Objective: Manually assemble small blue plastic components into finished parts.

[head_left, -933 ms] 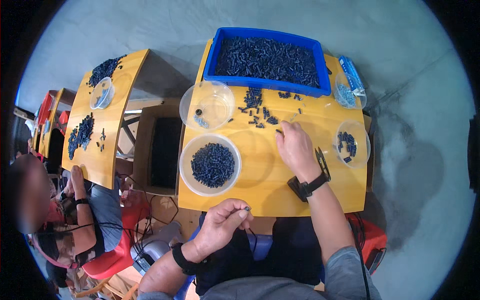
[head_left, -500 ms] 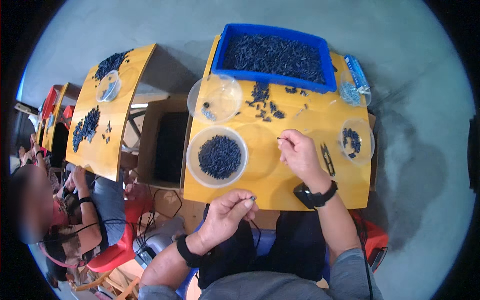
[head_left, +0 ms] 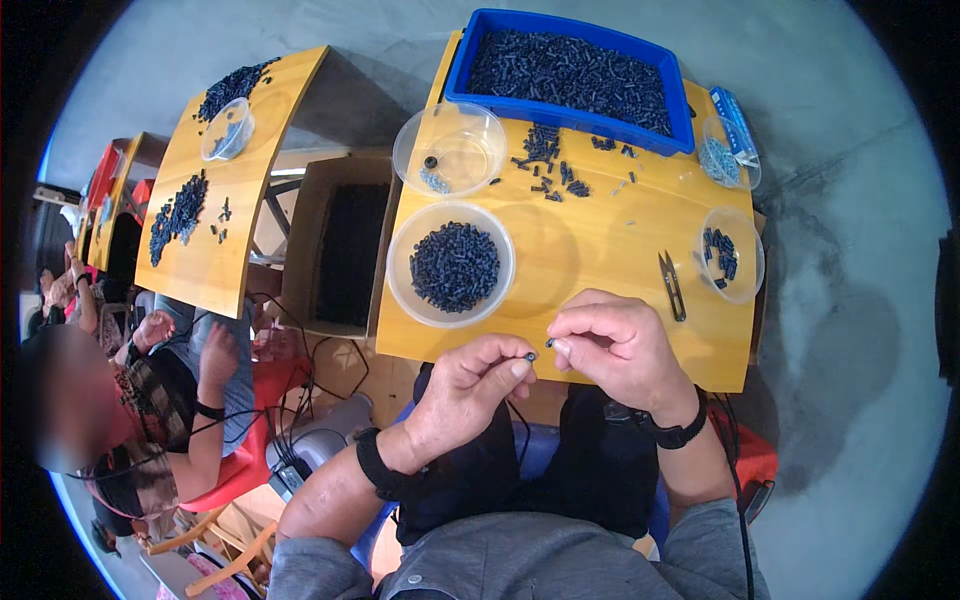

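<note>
Between the thumb and forefinger of my left hand (head_left: 470, 383) is a small dark piece (head_left: 530, 357), its kind too tiny to make out. My right hand (head_left: 622, 350) pinches another small black piece (head_left: 549, 343). The two fingertips are close together but apart, over the table's near edge. Just beyond my left hand stands a round clear tub (head_left: 401, 290) filled with short black tubular pieces (head_left: 454, 266). A pair of thread snips (head_left: 672, 286) lies on the yellow table (head_left: 590, 260), beyond my right hand.
At the back sits a blue tray (head_left: 570, 112) heaped with black pieces. A clear bowl (head_left: 402, 150) holds a few small parts. Loose black pieces (head_left: 541, 143) lie before the tray. Two clear tubs (head_left: 757, 270) (head_left: 752, 180) stand right. A person (head_left: 150, 420) works at the left table (head_left: 255, 180).
My right hand has come back from over the table toward my left hand. The left has shifted slightly up and right. The view has tilted, so the table appears higher.
</note>
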{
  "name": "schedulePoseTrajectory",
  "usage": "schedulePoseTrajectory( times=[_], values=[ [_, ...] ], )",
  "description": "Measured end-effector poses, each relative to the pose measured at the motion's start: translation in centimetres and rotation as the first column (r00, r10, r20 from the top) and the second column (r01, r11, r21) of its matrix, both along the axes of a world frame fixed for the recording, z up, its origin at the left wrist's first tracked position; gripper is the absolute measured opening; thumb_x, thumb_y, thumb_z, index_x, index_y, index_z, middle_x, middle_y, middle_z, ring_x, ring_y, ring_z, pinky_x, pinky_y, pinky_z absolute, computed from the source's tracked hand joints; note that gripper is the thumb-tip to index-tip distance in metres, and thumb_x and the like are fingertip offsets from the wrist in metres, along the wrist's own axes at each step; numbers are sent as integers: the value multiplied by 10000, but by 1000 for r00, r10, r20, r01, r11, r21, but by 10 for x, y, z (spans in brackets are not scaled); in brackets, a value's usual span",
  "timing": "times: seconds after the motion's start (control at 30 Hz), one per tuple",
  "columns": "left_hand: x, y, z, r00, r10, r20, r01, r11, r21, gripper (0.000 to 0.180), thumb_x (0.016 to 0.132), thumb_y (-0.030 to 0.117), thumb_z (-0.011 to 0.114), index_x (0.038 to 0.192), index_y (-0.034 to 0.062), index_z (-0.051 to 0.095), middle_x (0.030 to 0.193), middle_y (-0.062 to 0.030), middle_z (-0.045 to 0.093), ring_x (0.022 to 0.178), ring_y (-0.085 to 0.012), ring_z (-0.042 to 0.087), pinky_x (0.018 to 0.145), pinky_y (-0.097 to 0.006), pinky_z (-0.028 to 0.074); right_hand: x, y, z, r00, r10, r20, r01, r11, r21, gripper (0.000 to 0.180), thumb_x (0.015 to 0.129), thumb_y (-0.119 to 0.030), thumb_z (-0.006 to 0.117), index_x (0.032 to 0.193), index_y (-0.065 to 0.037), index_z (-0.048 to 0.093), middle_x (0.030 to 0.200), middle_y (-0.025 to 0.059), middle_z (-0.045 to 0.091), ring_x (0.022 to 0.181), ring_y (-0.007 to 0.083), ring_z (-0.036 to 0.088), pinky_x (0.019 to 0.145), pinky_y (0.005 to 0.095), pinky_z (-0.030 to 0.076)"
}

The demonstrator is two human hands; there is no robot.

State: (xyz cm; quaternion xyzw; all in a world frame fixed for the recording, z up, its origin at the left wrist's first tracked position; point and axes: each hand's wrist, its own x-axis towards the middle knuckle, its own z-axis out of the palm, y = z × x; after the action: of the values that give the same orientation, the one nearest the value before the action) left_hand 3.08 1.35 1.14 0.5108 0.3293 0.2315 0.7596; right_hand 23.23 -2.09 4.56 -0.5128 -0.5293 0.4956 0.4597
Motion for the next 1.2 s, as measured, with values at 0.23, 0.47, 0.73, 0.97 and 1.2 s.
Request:
schedulePoseTrajectory(
  times=[0.23,0.47,0.73,0.97,1.2],
  values=[
    [1,1,1,1000,-4,16,5,999,-44,132,939,58,521,1030,-5,594,839,-18,620,727,-68,576,672,-211,490,-7,1,-3,997,10,80,-19,994,107,103,776,33,612,873,4,631,753,88,597,665,161,596,582,270,462],
    [3,2,5,998,6,62,-1,997,-76,136,949,74,509,1034,5,590,819,-24,620,724,-77,569,675,-228,483,-12,-1,-9,1000,5,20,-6,999,45,113,773,36,620,877,-1,599,765,97,599,667,185,595,592,281,464],
    [1,3,3,999,-12,44,18,990,-139,139,948,70,506,1024,-3,596,845,-26,625,716,-76,572,664,-224,487,-11,1,-14,995,11,101,-25,990,140,101,771,31,628,868,2,623,772,106,622,684,213,616,601,301,479],
    [1,5,3,995,-26,97,53,956,-290,138,949,86,501,992,-7,593,804,-62,615,668,-113,568,610,-252,480,-7,3,-21,998,59,33,-63,987,149,73,781,6,651,854,1,648,798,104,649,707,216,630,624,296,498],
    [2,5,2,998,-31,46,42,967,-251,122,942,82,517,971,-6,597,784,-48,618,653,-95,566,610,-240,480,-9,8,-22,992,93,80,-108,971,212,50,789,-6,648,840,-2,647,788,104,642,707,205,621,625,298,490]
  ],
)
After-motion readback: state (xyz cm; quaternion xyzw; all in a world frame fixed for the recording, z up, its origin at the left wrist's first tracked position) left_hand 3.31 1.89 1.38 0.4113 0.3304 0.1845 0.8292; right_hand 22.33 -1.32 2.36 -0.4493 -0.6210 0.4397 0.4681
